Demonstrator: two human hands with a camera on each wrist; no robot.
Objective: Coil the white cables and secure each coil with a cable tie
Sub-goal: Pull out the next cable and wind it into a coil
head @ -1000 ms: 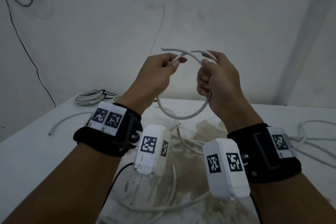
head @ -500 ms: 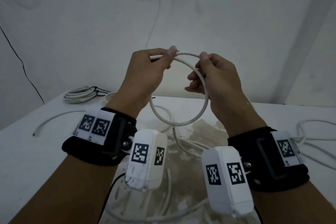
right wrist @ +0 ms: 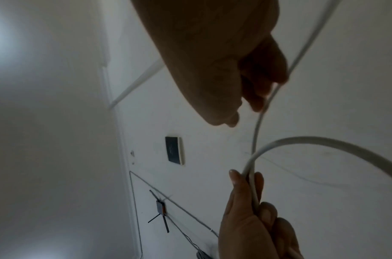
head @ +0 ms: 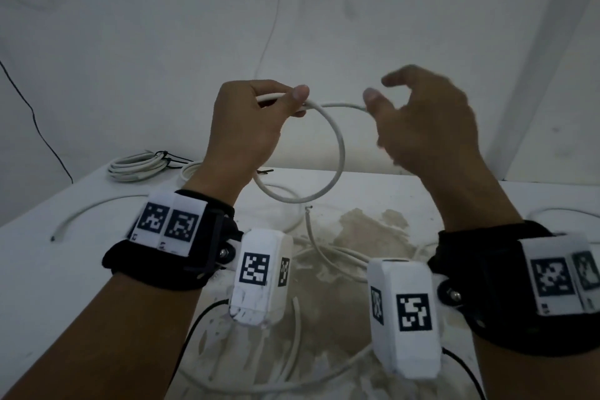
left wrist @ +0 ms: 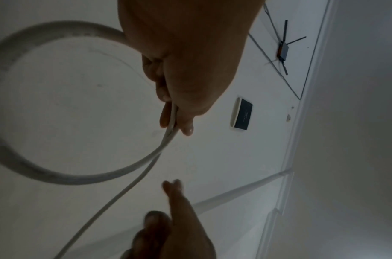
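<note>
A white cable (head: 338, 140) is bent into one round loop held up over the table. My left hand (head: 293, 101) pinches the loop's top, where two strands overlap, between thumb and fingers; the left wrist view shows that pinch (left wrist: 176, 121) and the loop (left wrist: 79, 180) hanging from it. My right hand (head: 378, 89) hovers just right of the loop, blurred, with loosely spread fingers that grip nothing. The cable's free end points at its thumb. In the right wrist view the strand (right wrist: 259, 119) runs close past the right fingers (right wrist: 255, 103).
A coil tied with a black tie (head: 136, 166) lies at the back left of the white table (head: 39, 269). Loose white cables (head: 328, 253) sprawl over a stained patch below my hands. More cables (head: 571, 213) lie at the right, with a wall close behind.
My right hand has let go of the loop's top and drawn away to the right, fingers spreading. The left hand keeps its pinch, and the loop hangs from it alone.
</note>
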